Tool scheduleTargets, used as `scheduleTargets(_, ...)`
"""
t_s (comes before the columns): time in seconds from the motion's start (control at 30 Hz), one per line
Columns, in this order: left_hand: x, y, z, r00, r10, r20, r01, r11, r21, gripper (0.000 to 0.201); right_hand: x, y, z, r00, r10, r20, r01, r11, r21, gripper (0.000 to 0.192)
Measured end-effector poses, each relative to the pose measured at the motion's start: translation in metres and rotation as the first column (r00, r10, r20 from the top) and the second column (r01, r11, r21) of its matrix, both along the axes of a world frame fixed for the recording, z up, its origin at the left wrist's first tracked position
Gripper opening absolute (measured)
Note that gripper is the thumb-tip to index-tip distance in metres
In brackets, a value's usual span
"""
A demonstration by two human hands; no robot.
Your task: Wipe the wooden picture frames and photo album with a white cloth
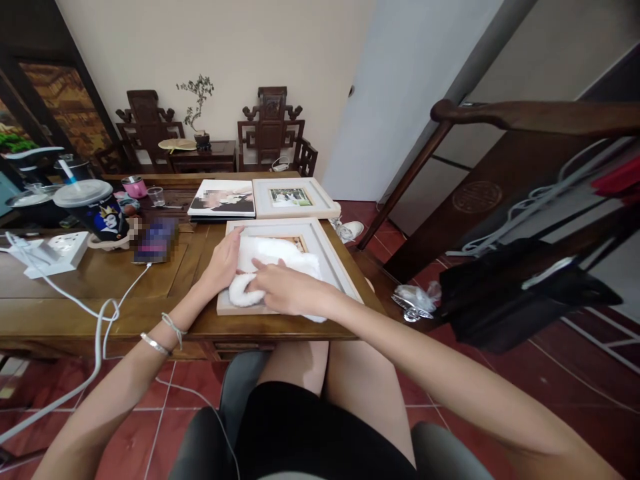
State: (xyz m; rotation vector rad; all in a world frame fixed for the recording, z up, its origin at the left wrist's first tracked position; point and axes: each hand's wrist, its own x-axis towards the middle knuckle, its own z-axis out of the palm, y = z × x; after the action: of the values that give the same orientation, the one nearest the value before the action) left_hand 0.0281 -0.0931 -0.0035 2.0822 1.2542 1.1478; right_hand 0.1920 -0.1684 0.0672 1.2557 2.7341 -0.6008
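Observation:
A picture frame [345, 273] with a pale wooden border lies flat at the table's front edge. Spread over its glass is a fluffy white cloth [280, 252], which hides most of the picture inside. My right hand [287, 288] presses on this cloth, fingers bent into it and part of it bunched near the fingertips. At the frame's left side, my left hand [225, 260] holds the border, its thumb by the cloth's edge. Some of the left fingers are hard to make out.
Behind lie a second frame [295, 197] and a photo album [223, 199]. To the left are a phone [154, 241] on a cable, a lidded drink cup [100, 212], a power strip [63, 253], a small glass [156, 196] and a pink cup [134, 187]. A wooden rack [470, 187] stands right.

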Motion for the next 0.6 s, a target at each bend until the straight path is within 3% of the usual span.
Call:
scheduleTargets(0.1,-0.002,0.006,-0.005,0.998,-0.012,0.059,0.014,1.000,-0.027,0.071,0.002,-0.005,-0.001,1.000,-0.021,-0.015,0.021,1.000,0.006,0.054)
scheduleTargets(0.2,-0.004,0.010,-0.008,0.988,-0.006,0.157,0.020,0.996,-0.092,0.074,-0.010,0.007,-0.008,0.993,-0.118,0.001,0.118,0.988,0.102,0.061)
scheduleTargets(0.33,-0.003,0.005,-0.006,0.993,-0.032,0.112,0.040,0.996,-0.076,0.072,-0.024,0.032,-0.017,0.980,-0.199,0.010,0.193,0.963,0.188,0.062)
scheduleTargets(0.47,0.000,0.000,-0.002,0.999,-0.036,0.020,0.036,0.999,-0.025,0.075,-0.019,0.034,-0.016,0.991,-0.128,0.029,0.121,0.978,0.170,0.060)
scheduleTargets(0.6,0.000,0.000,-0.001,0.999,-0.045,-0.010,0.044,0.997,-0.055,0.072,-0.004,0.009,-0.007,0.999,0.002,0.035,-0.004,0.998,0.069,0.058)
